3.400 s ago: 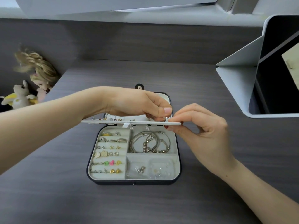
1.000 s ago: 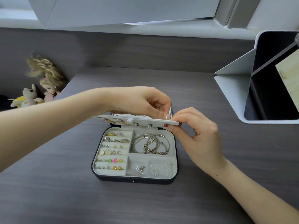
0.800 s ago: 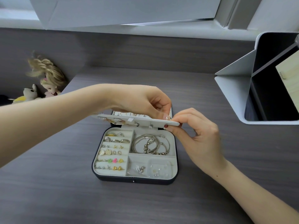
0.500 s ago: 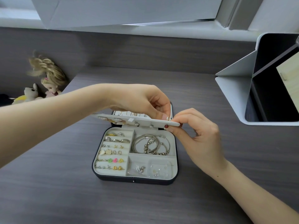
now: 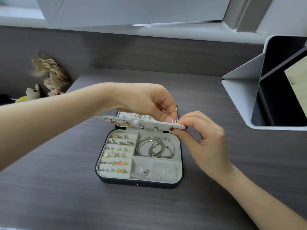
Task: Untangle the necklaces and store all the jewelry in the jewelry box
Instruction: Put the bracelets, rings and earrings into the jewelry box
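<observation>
A dark jewelry box (image 5: 139,184) lies open on the desk, with rings and stud earrings in its left slots and silver bracelets (image 5: 155,147) in the upper right compartment. A pale earring panel (image 5: 132,122) is held level above the box's back edge. My right hand (image 5: 201,140) pinches the panel's right end. My left hand (image 5: 149,101) reaches over from the left and pinches a small earring (image 5: 172,120) at the panel's right end. Thin chains (image 5: 132,115) show in the lid behind the panel.
A doll (image 5: 53,77) and a small plush toy (image 5: 31,95) lean in the far left corner. A white and black organizer (image 5: 272,90) stands at the right. The grey desk (image 5: 66,196) stretches around the box.
Since 3.4 s ago the panel has tilted so its earring face shows. Over the last second both hands have stayed at its right end.
</observation>
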The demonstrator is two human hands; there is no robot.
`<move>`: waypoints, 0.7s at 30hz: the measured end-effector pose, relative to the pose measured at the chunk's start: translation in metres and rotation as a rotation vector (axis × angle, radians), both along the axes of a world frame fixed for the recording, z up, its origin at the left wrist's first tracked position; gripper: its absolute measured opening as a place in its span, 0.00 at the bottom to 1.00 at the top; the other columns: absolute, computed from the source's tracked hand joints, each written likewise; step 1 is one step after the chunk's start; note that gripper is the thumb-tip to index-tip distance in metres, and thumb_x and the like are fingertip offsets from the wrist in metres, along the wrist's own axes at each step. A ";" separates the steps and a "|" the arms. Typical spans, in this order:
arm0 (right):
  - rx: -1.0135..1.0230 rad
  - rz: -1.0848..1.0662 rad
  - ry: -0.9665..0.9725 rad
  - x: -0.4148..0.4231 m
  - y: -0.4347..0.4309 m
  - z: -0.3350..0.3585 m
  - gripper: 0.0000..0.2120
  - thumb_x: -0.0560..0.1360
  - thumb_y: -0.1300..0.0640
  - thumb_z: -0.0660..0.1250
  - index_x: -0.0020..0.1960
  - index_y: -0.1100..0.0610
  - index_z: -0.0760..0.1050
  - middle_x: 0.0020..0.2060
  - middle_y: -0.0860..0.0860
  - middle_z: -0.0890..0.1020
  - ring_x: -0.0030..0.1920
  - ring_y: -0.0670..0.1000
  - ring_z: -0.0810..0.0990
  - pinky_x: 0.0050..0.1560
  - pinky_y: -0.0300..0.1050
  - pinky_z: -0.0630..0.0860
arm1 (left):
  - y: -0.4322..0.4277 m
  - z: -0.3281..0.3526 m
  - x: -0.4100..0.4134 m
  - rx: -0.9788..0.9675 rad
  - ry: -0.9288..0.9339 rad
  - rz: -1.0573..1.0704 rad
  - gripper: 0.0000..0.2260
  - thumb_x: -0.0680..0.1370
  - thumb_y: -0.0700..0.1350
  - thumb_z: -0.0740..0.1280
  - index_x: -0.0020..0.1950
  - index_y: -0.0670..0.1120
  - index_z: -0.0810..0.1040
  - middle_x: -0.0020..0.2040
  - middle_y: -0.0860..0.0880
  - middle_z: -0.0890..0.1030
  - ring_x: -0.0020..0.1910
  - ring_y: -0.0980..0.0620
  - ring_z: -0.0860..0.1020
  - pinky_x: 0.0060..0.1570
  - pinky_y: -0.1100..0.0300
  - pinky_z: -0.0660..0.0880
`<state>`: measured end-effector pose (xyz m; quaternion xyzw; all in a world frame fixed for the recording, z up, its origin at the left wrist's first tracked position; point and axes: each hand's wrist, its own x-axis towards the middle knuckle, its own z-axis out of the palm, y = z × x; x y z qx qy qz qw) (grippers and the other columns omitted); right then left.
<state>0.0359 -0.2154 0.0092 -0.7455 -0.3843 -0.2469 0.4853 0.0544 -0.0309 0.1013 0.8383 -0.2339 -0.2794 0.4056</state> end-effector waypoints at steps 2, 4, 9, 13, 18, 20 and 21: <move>-0.004 -0.003 0.001 0.000 0.000 0.000 0.05 0.71 0.61 0.71 0.41 0.63 0.80 0.38 0.51 0.80 0.41 0.47 0.78 0.44 0.39 0.75 | 0.000 0.001 0.000 0.005 0.003 -0.007 0.06 0.70 0.45 0.68 0.43 0.43 0.80 0.36 0.52 0.81 0.35 0.56 0.77 0.39 0.68 0.74; -0.004 -0.003 0.010 0.000 0.000 0.001 0.05 0.72 0.61 0.70 0.41 0.63 0.80 0.38 0.51 0.80 0.41 0.47 0.78 0.44 0.38 0.75 | 0.000 0.003 0.001 0.025 0.004 0.001 0.07 0.71 0.47 0.68 0.43 0.45 0.80 0.37 0.52 0.82 0.36 0.56 0.79 0.40 0.67 0.74; 0.002 0.039 0.050 0.001 0.000 0.003 0.06 0.73 0.59 0.69 0.41 0.63 0.79 0.38 0.51 0.79 0.40 0.48 0.78 0.43 0.38 0.74 | -0.001 0.007 0.002 0.089 -0.052 0.035 0.04 0.75 0.44 0.68 0.42 0.48 0.81 0.37 0.54 0.83 0.36 0.59 0.79 0.40 0.70 0.73; -0.010 0.087 0.063 0.001 0.001 0.002 0.07 0.73 0.59 0.68 0.41 0.63 0.78 0.38 0.51 0.79 0.41 0.52 0.78 0.42 0.46 0.75 | -0.005 0.006 0.001 0.153 -0.094 0.034 0.04 0.76 0.45 0.68 0.41 0.48 0.81 0.33 0.57 0.81 0.32 0.62 0.76 0.37 0.73 0.70; -0.036 0.115 0.035 0.001 -0.002 0.000 0.07 0.72 0.59 0.69 0.41 0.64 0.78 0.39 0.50 0.80 0.41 0.52 0.78 0.43 0.49 0.75 | -0.006 0.004 0.000 0.193 -0.074 0.038 0.05 0.75 0.47 0.69 0.42 0.48 0.81 0.34 0.58 0.79 0.34 0.62 0.74 0.39 0.71 0.70; -0.042 0.103 0.000 0.001 -0.002 -0.001 0.08 0.72 0.58 0.69 0.41 0.64 0.79 0.39 0.50 0.80 0.41 0.50 0.78 0.42 0.47 0.76 | -0.006 0.002 -0.001 0.191 -0.057 0.046 0.06 0.76 0.47 0.69 0.42 0.46 0.81 0.34 0.56 0.79 0.34 0.63 0.75 0.39 0.73 0.70; -0.041 0.094 -0.020 0.001 -0.001 -0.002 0.09 0.72 0.58 0.69 0.41 0.65 0.79 0.40 0.50 0.80 0.41 0.49 0.79 0.43 0.46 0.76 | -0.006 0.001 -0.001 0.190 -0.053 0.053 0.06 0.76 0.47 0.69 0.43 0.45 0.81 0.35 0.56 0.79 0.34 0.63 0.75 0.39 0.74 0.70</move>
